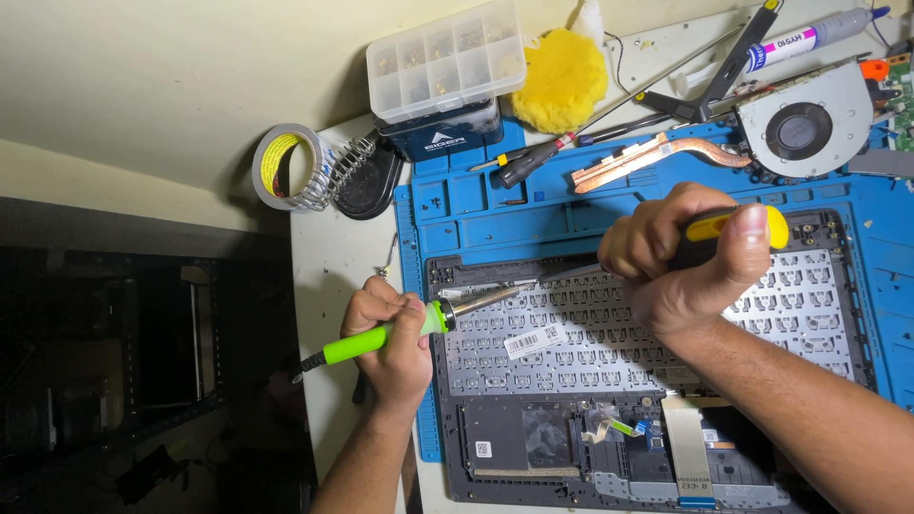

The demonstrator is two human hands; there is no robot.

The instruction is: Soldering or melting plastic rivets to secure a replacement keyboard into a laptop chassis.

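My left hand [392, 341] was closed around the green handle of a soldering iron [400, 328], forearm coming up from the bottom edge, knuckles toward the camera. The iron lay nearly level, its metal shaft angled up and to the right, over the top left corner of the keyboard back [590, 333]. My right hand [681, 257] came in from the lower right, wrist bent, fist wrapped around a yellow and black screwdriver [728, 228], thumb pressed along the handle near its yellow cap. Its shaft ran left from the fist toward the iron's tip; I could not tell whether the two tips touched. Both tools met over the upper left rows of the keyboard back, which sat in a dark laptop shell [533, 447] with a white sticker [535, 340] between my hands.

The shell lay on a blue mat [476, 205] on the tabletop [333, 257]. Below the keyboard, a flat white ribbon cable [687, 447] ran down the shell. Above my right hand lay a copper heat pipe [657, 152] joined to a grey fan [804, 124]. Left of that were two more screwdrivers [533, 162], a yellow sponge [562, 81] and a clear parts box [447, 59] stacked on a dark one. A tape roll [284, 167] and a coiled iron stand [357, 167] sat off the mat's top left corner. A white tube [809, 38] lay at the top right.
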